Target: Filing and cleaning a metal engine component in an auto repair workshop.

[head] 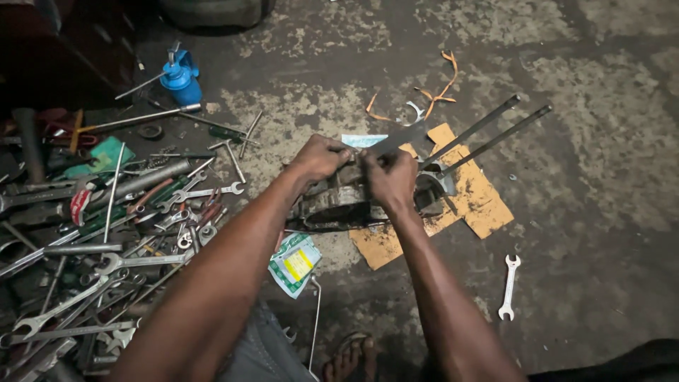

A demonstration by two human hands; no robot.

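The person is gripping a flat metal blade (pixel 396 138) with both hands above a grimy engine casing (pixel 332 205). The left hand (pixel 320 157) is pinching the blade's near end, and the right hand (pixel 389 177) is clenching around it just beside the left. The blade's long axis is running from the hands up and to the right, its far tip pointing toward the orange scraps (pixel 445 81) on the floor. Two long studs (pixel 488 138) are sticking out of the casing in much the same direction, lying parallel. The casing is resting on a torn piece of yellow-brown cardboard (pixel 481 205).

A green-and-white sachet with a yellow square label (pixel 295 263) is lying just below the casing, near the left forearm. A pale blue packet (pixel 362 140) is peeking out behind the hands.

A dense heap of spanners and wrenches (pixel 99 240) is crowding the left side, with a blue oil can (pixel 180 78) beyond it. To the right, the stained concrete floor (pixel 601 141) is lying open, except for one loose spanner (pixel 508 286).
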